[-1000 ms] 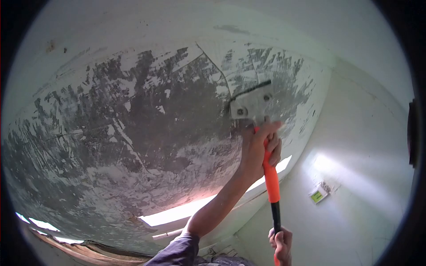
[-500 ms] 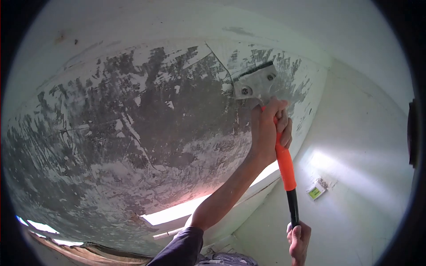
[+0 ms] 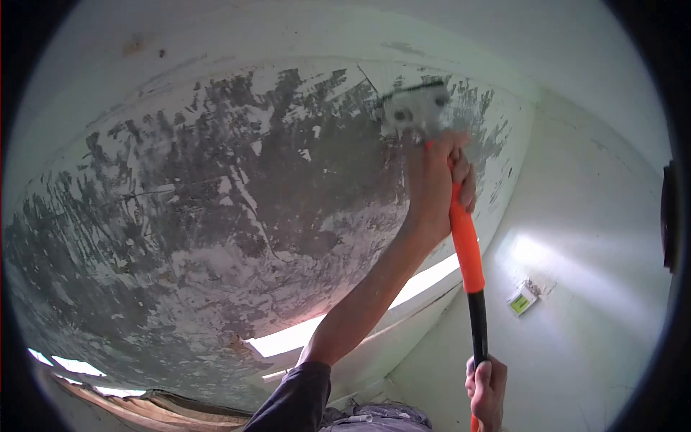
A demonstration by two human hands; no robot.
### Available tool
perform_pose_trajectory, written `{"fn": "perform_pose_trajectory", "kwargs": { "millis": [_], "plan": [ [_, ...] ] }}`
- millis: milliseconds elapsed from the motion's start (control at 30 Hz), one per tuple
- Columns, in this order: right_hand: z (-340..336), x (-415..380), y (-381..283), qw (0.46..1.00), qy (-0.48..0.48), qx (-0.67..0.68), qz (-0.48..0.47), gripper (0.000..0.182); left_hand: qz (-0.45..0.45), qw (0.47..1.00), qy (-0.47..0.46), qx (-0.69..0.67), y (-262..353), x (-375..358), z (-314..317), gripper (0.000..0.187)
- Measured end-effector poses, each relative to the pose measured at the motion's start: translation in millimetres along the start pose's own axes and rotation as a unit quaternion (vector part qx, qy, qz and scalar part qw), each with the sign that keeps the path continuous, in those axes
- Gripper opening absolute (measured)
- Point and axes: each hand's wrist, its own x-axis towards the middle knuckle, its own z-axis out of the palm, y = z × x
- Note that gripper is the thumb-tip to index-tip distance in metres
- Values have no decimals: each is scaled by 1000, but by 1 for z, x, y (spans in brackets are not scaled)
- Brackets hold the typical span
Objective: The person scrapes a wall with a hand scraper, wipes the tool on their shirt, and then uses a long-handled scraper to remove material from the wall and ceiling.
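A long-handled scraper [image 3: 469, 248] with an orange and black handle reaches up to a patchy grey-and-white surface [image 3: 324, 165]. Its wide metal head [image 3: 416, 108] is blurred and lies at or very near that surface, close to a thin crack; contact is hard to confirm. My left hand [image 3: 440, 176] is wrapped round the orange grip just below the head. Lower down, my right hand [image 3: 487, 385] closes round the black part of the handle.
A bright window strip [image 3: 288, 338] runs below the patchy surface. On the pale wall at right sits a small white box with a green label [image 3: 522, 301], crumbled plaster beside it. Brownish cloth [image 3: 158, 414] hangs at lower left. A dark object [image 3: 669, 216] stands at the right edge.
The scraper head and my left hand have moved upward, and the head now blurs. My right hand keeps its grip. The whole view has shifted slightly.
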Motion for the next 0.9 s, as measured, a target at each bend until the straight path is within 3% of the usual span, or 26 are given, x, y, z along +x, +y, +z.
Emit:
{"fn": "perform_pose_trajectory", "kwargs": {
  "millis": [100, 167, 233, 300, 400, 533, 633, 700, 767, 900],
  "plan": [
    [9, -8, -11, 999, 0, 11, 40, 55, -43, 999, -9, 1, 4, -8, -3, 33],
    [12, -5, -18, 999, 47, -24, 12, 56, -17, 1000, -4, 4, 8, -4, 5, 32],
    [10, -14, -26, 1000, 18, 8, 9, 55, -28, 1000, 1, 10, 8, -15, 1, 32],
    [18, -29, -25, 998, -1, 21, 66, 52, -42, 999, -7, 23, 16, -11, 2, 32],
    [32, -23, -32, 996, 44, 22, 74, 51, -57, 998, -14, 29, 19, -9, 3, 32],
    [39, -43, -45, 997, 15, 25, 72, 50, -48, 999, -14, 14, 26, -13, 2, 31],
    [40, -28, -44, 997, 57, 20, 40, 52, -50, 999, -1, 22, 23, -18, 4, 30],
    [39, -44, -35, 996, 36, 33, 77, 52, -36, 999, 7, 25, 28, -19, 5, 30],
    [40, -49, -18, 1000, -8, 15, 19, 52, -55, 998, 5, 28, 33, -24, 0, 30],
    [52, -45, -51, 995, 9, 43, 94, 55, -19, 999, 1, 36, 38, -18, 9, 29]
  ]
}}
